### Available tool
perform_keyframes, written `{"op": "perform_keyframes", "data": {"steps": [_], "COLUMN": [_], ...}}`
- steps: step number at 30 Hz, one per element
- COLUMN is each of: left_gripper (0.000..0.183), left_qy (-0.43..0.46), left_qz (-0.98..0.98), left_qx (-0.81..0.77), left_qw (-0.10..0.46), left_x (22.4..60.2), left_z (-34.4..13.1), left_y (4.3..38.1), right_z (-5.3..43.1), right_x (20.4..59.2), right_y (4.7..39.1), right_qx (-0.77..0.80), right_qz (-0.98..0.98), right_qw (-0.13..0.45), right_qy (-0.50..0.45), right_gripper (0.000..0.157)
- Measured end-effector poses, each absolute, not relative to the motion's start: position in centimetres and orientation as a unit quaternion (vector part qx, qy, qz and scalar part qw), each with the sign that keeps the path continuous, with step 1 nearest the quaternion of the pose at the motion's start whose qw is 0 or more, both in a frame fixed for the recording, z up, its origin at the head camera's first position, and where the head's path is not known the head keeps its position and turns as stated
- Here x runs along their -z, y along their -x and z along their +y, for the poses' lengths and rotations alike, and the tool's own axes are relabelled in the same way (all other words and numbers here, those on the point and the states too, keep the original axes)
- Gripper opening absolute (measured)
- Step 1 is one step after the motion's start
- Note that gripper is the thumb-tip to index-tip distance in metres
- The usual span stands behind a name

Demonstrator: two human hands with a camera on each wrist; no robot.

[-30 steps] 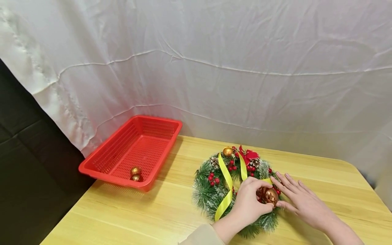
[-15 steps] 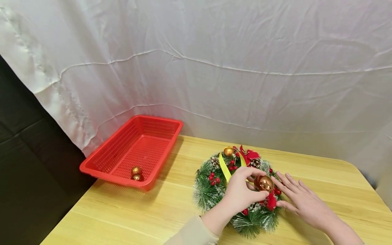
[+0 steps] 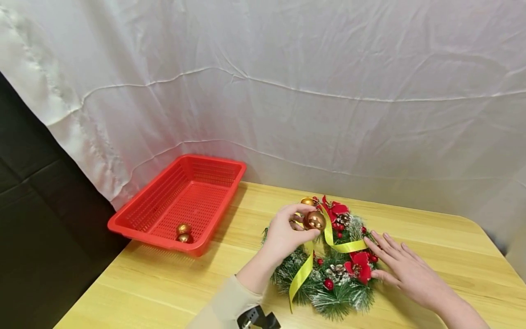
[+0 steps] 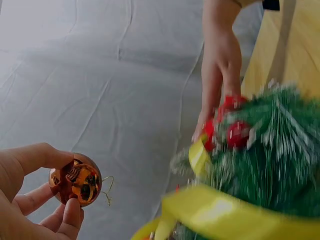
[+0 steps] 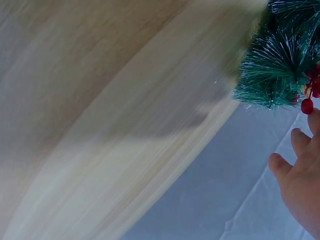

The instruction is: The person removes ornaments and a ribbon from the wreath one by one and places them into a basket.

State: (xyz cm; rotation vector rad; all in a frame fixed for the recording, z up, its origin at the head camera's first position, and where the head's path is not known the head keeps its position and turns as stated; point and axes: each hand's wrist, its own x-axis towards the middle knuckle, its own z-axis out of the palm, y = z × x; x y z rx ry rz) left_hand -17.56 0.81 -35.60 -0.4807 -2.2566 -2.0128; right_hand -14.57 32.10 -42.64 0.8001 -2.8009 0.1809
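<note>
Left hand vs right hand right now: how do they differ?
Grip: the left hand pinches a copper bauble; the right hand holds nothing.
Fingers: the left hand's curl around the bauble; the right hand's are outstretched and spread.
Place: in the head view, the left hand is over the left part of the wreath; the right hand is at its right edge.
Shared: both are bare.

A glossy copper-coloured ball ornament (image 3: 315, 221) with a thin gold loop (image 4: 107, 192) is pinched in the left fingers (image 4: 42, 156), over a frosted green wreath (image 3: 334, 297) with red flowers (image 3: 360, 269), flat on the surface (image 3: 435, 235).
</note>
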Motion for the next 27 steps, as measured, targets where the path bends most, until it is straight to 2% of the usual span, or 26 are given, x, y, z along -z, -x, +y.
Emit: {"op": "perform_keyframes", "data": {"steps": [11, 19, 27], "left_gripper": [0.046, 0.045, 0.044], "left_qy": [0.127, 0.094, 0.052], "left_qz": [-0.747, -0.746, -0.738], "left_qx": [0.651, 0.653, 0.658], "left_qw": [0.052, 0.089, 0.138], "left_x": [36.6, 36.4, 34.5], "left_z": [-4.2, -7.4, -11.3], "left_y": [19.4, 19.9, 20.7], "right_z": [32.1, 32.2, 32.2], "right_x": [42.6, 42.8, 42.8], "right_y": [14.5, 14.6, 14.6], "right_qx": [-0.067, -0.064, -0.061], "right_qz": [-0.952, -0.952, -0.952], "right_qw": [0.114, 0.114, 0.116], "right_qy": [-0.276, -0.277, -0.278], "right_gripper": [0.073, 0.073, 0.073]}}
